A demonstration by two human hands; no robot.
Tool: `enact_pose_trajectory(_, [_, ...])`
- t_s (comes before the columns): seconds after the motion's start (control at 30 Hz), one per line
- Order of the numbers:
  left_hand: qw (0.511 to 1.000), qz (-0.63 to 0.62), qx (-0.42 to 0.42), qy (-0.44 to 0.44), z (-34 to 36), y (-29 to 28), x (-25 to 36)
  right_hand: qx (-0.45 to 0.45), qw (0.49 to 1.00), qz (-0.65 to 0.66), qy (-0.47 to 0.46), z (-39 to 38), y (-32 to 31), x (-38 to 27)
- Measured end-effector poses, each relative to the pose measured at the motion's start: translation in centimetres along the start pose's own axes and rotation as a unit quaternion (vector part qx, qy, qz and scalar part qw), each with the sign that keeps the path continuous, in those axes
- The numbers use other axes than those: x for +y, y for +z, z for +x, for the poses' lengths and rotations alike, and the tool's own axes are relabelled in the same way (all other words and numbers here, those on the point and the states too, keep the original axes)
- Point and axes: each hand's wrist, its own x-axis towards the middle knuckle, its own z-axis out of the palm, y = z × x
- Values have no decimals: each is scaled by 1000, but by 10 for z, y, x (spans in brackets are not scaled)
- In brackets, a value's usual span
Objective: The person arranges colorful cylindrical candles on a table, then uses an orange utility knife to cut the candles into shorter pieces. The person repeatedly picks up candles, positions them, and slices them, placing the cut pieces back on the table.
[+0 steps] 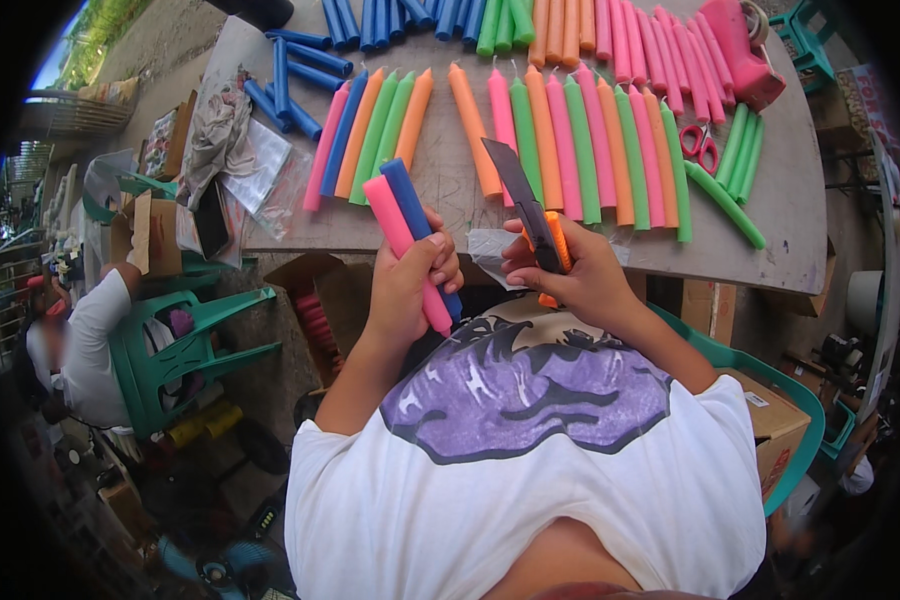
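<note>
My left hand [417,268] is closed round a pink candle [386,208] and a blue candle [406,196] held side by side, their wicks pointing down toward my shirt. In my right hand [582,270] is an orange and black utility knife [554,245], its dark blade tilted up and to the left. Both hands are in front of the table's near edge, a short way apart. Beyond them lies a row of pink, green and orange candles [558,150], wicks away from me. To its left sits a smaller group with one blue candle [344,140] among other colours.
On the grey table [790,150] are loose blue candles [315,60], more candles at the far edge, red scissors [701,150], a pink tape dispenser [745,50], a cloth [220,130] and a phone [211,220]. A green chair [185,340] and a seated person [95,345] are at left.
</note>
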Motion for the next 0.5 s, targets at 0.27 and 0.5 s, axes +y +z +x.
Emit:
enact_pose_trajectory(0.27, [949, -42, -97, -297, 3, -28, 8, 52, 975, -216, -24, -5, -3, 2])
enact_pose_trajectory(0.5, [914, -59, -115, -385, 2, -43, 10, 33, 938, -332, -98, -12, -3, -3])
